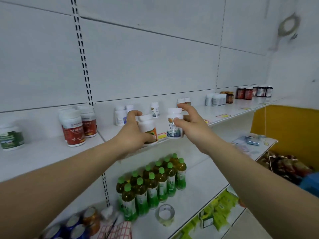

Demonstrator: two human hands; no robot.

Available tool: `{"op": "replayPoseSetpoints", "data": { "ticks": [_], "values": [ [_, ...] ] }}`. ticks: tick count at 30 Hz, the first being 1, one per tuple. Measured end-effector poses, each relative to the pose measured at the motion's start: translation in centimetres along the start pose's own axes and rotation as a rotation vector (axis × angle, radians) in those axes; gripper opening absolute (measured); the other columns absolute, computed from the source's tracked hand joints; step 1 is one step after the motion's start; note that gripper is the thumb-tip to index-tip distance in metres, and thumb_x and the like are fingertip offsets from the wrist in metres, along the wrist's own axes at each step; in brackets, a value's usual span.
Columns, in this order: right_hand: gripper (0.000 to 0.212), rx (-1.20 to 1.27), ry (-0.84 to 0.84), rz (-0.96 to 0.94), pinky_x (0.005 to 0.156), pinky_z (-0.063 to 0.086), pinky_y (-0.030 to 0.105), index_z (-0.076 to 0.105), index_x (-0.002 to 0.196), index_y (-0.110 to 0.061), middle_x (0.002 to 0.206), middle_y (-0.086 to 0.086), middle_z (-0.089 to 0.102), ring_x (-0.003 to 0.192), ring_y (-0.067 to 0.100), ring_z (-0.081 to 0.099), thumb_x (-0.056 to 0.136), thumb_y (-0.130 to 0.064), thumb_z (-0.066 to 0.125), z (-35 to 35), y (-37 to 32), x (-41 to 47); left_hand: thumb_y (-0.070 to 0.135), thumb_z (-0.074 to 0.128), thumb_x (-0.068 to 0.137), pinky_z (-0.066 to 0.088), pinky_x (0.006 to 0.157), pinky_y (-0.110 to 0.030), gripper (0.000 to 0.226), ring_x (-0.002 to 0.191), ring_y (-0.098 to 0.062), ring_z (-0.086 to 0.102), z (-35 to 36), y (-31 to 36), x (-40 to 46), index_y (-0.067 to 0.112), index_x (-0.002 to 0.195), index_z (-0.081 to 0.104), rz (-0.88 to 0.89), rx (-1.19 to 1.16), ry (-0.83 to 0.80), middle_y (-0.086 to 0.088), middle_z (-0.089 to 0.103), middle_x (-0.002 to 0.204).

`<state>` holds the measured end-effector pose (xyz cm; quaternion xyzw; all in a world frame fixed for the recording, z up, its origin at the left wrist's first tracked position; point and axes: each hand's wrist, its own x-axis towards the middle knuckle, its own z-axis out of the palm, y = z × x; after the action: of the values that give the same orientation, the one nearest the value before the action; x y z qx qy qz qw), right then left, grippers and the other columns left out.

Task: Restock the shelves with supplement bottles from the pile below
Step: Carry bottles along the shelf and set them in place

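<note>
white bottles (pixel 174 125), green-capped drinks (pixel 151 183) — yellow wall (pixel 284 125)

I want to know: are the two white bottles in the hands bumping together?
Apart. The head view shows shelf between the left bottle and right bottle.

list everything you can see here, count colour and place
held bottles: 2, white, at the upper shelf's front edge, one in each hand
red-label bottles: about 4, white with red labels, upper shelf, left
green-label bottle: 1, white and green, upper shelf, far left
small white bottles: about 5, upper shelf, behind the hands
far bottles: about 10, white and dark, upper shelf, right end
upper shelf: 1, white
tea bottles: about 12, amber with green caps, lower shelf
tape roll: 1, clear, lower shelf, in front of the tea
cans: several, blue and orange, bottom left
green packs: many, bottom right
left hand: grips one bottle
right hand: pinches the other
</note>
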<state>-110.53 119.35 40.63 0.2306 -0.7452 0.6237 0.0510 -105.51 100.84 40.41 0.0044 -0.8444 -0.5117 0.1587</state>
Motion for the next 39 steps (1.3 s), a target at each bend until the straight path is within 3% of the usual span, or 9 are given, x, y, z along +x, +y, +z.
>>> {"op": "replayPoseSetpoints", "data": {
  "ticks": [2, 6, 8, 11, 14, 27, 32, 36, 39],
  "values": [
    [0.047, -0.011, -0.031, 0.007, 0.072, 0.046, 0.023, 0.037, 0.132, -0.039, 0.114, -0.003, 0.058, 0.098, 0.011, 0.059, 0.093, -0.023, 0.058, -0.5, 1.4, 2.7, 0.005, 0.076, 0.073, 0.053, 0.087, -0.049, 0.074, 0.096, -0.033, 0.061, 0.7, -0.4, 2.5, 0.032, 0.120, 0.026, -0.007, 0.033, 0.029, -0.004, 0.051, 0.100],
    [0.049, -0.056, -0.083, 0.005, 0.086, 0.051, 0.032, 0.035, 0.134, -0.034, 0.123, 0.003, 0.058, 0.102, 0.015, 0.061, 0.093, -0.020, 0.059, -1.7, 4.6, 8.9, 0.007, 0.077, 0.072, 0.053, 0.087, -0.048, 0.076, 0.094, -0.030, 0.060, 2.1, -1.3, 8.0, 0.030, 0.123, 0.027, -0.021, 0.125, 0.038, 0.000, 0.051, 0.097],
    [0.049, -0.083, -0.104, 0.009, 0.079, 0.050, 0.026, 0.034, 0.135, -0.031, 0.123, 0.003, 0.057, 0.101, 0.015, 0.059, 0.094, -0.020, 0.058, -2.3, 5.9, 11.8, 0.011, 0.080, 0.070, 0.053, 0.086, -0.047, 0.075, 0.094, -0.029, 0.061, 2.7, -1.6, 10.5, 0.033, 0.119, 0.027, -0.040, 0.174, 0.039, 0.001, 0.052, 0.098],
    [0.051, -0.157, -0.174, 0.013, 0.067, 0.044, 0.020, 0.031, 0.137, -0.029, 0.131, 0.005, 0.053, 0.107, 0.018, 0.055, 0.094, -0.019, 0.058, -3.1, 7.7, 16.1, 0.014, 0.080, 0.071, 0.053, 0.083, -0.040, 0.077, 0.093, -0.024, 0.060, 4.0, -2.2, 13.6, 0.031, 0.124, 0.027, -0.078, 0.213, 0.055, 0.003, 0.053, 0.098],
    [0.053, -0.228, -0.245, 0.025, 0.075, 0.043, 0.024, 0.029, 0.138, -0.029, 0.135, 0.006, 0.052, 0.109, 0.019, 0.054, 0.094, -0.022, 0.058, -3.6, 9.7, 20.2, 0.011, 0.077, 0.074, 0.047, 0.074, -0.029, 0.076, 0.090, -0.020, 0.058, 5.4, -2.6, 15.7, 0.028, 0.127, 0.025, -0.112, 0.241, 0.083, 0.006, 0.050, 0.096],
    [0.050, -0.449, -0.520, -0.270, 0.076, 0.039, 0.029, 0.030, 0.133, -0.016, 0.109, 0.004, 0.050, 0.092, 0.023, 0.052, 0.093, -0.023, 0.058, -3.6, 15.2, 33.5, 0.008, 0.072, 0.077, 0.043, 0.089, -0.030, 0.081, 0.104, -0.021, 0.055, 11.2, -2.5, 20.5, 0.035, 0.137, 0.024, -0.293, 0.320, 0.349, 0.002, 0.050, 0.116],
    [0.047, -0.474, -0.518, -0.310, 0.072, 0.035, 0.028, 0.033, 0.131, -0.015, 0.114, 0.008, 0.055, 0.088, 0.023, 0.050, 0.092, -0.026, 0.056, -2.4, 16.2, 35.8, 0.007, 0.072, 0.078, 0.040, 0.085, -0.025, 0.079, 0.100, -0.017, 0.056, 12.3, -2.1, 20.5, 0.033, 0.136, 0.025, -0.321, 0.355, 0.411, 0.014, 0.049, 0.104],
    [0.057, -0.536, -0.503, -0.334, 0.086, 0.043, 0.035, 0.034, 0.134, -0.018, 0.129, 0.012, 0.043, 0.110, 0.029, 0.049, 0.086, -0.027, 0.062, -1.9, 16.0, 36.7, 0.010, 0.073, 0.078, 0.041, 0.085, -0.025, 0.080, 0.100, -0.016, 0.057, 12.4, -2.3, 20.6, 0.033, 0.136, 0.024, -0.325, 0.370, 0.418, 0.013, 0.051, 0.108],
    [0.066, -0.640, -0.424, -0.521, 0.098, 0.038, 0.036, 0.037, 0.138, -0.027, 0.131, 0.005, 0.036, 0.126, 0.024, 0.034, 0.080, -0.044, 0.065, -1.3, 15.2, 36.7, 0.011, 0.073, 0.078, 0.042, 0.086, -0.024, 0.080, 0.101, -0.015, 0.057, 12.2, -2.4, 20.6, 0.036, 0.136, 0.023, -0.327, 0.379, 0.418, 0.009, 0.051, 0.117]
  ]
}}
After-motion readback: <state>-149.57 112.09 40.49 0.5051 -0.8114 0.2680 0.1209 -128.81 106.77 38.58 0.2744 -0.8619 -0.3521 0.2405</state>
